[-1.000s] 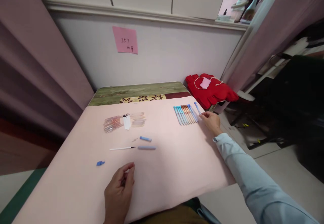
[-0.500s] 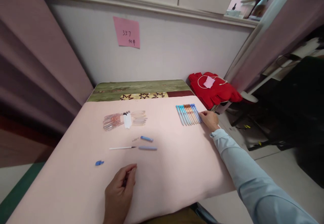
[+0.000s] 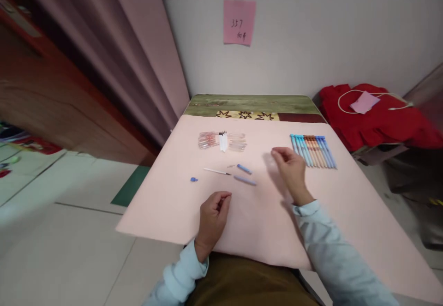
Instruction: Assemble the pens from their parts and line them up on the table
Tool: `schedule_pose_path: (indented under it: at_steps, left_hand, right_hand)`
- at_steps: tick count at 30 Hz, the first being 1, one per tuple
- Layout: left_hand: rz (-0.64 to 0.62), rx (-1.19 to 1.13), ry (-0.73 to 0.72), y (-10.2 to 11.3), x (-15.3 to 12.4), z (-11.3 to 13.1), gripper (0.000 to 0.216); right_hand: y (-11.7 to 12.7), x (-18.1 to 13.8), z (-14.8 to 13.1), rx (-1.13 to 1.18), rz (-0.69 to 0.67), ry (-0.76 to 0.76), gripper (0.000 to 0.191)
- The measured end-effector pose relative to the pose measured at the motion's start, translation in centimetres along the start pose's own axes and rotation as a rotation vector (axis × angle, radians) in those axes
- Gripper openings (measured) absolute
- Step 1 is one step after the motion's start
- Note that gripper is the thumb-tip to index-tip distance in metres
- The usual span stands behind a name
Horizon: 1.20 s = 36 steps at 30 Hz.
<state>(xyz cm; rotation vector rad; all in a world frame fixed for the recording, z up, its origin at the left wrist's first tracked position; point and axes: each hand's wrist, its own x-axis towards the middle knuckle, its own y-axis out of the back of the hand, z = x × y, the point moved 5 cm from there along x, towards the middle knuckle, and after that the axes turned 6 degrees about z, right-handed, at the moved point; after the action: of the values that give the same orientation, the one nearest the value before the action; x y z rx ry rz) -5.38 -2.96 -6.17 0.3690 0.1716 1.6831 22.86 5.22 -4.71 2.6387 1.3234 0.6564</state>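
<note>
My left hand (image 3: 214, 216) rests near the table's front edge, fingers curled and thumb against the forefinger; whatever they might hold is hidden. Over the cloth, my right hand (image 3: 290, 172) is closed at the fingertips with nothing visible in them, left of a row of assembled pens (image 3: 313, 151) in blue, brown and light blue. Between the hands and the back lie a blue pen barrel (image 3: 245, 180), a shorter blue barrel piece (image 3: 244, 169), a white pen refill (image 3: 216, 171) with a dark tip, and small clear bits (image 3: 230, 166). A small blue cap piece (image 3: 194, 179) lies to the left.
Farther back are bundles of clear reddish tubes (image 3: 208, 140), white refills (image 3: 223, 142) and pale clear barrels (image 3: 237, 141). A pink cloth (image 3: 166, 204) covers the table. Red fabric (image 3: 332, 107) with a white cord sits beyond the right corner. A pink note (image 3: 239, 22) is on the wall.
My right hand has left the right end of the pen row and moved left over the cloth. The view has turned left. My left hand keeps its curled shape.
</note>
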Motion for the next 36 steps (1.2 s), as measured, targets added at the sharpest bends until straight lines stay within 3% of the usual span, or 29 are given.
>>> schedule_pose_path:
  at_steps: [2,4,8,11,13,17,21,23,26,29,32,36]
  left_hand:
    - [0.022,-0.010,0.006,0.0,-0.4,-0.2,0.016]
    - [0.066,-0.031,0.021,0.2,-0.7,-0.4,0.016]
    - [0.241,-0.075,0.040,2.2,0.2,-0.2,0.017]
    - [0.451,-0.021,0.001,5.7,2.3,0.4,0.015]
    - [0.527,0.022,0.002,8.0,3.8,0.1,0.016]
    - [0.496,0.215,-0.010,10.1,5.5,-1.5,0.014]
    - [0.314,0.360,-0.120,8.9,5.6,-2.9,0.022]
    - [0.296,0.428,-0.189,8.2,5.3,-2.6,0.024]
    - [0.323,0.519,-0.283,6.9,5.2,-0.9,0.020]
    - [0.228,0.552,-0.385,4.1,5.6,1.4,0.009]
    - [0.166,0.561,-0.395,1.5,6.5,2.9,0.006]
    - [0.221,0.444,-0.345,0.0,7.5,3.1,0.009]
  right_hand:
    - [-3.0,-2.7,-1.6,-0.060,-0.094,0.026,0.030]
    - [-4.3,-4.6,-2.6,-0.132,-0.132,0.106,0.028]
    - [-4.6,-6.0,-2.6,-0.287,-0.186,0.285,0.026]
    - [-4.5,-5.9,-1.9,-0.335,-0.216,0.316,0.026]
    - [-4.6,-5.8,-1.7,-0.350,-0.223,0.321,0.027]
    - [-4.6,-5.7,-2.0,-0.352,-0.236,0.301,0.029]
    - [-4.5,-5.5,-2.0,-0.365,-0.256,0.239,0.027]
    - [-4.4,-5.4,-1.8,-0.373,-0.256,0.207,0.027]
    - [-4.5,-5.2,-1.3,-0.386,-0.252,0.175,0.027]
    - [-4.8,-5.1,-1.2,-0.391,-0.276,0.184,0.026]
    - [-5.1,-5.1,-1.4,-0.405,-0.299,0.218,0.024]
    - [-5.4,-5.1,-1.5,-0.456,-0.343,0.262,0.025]
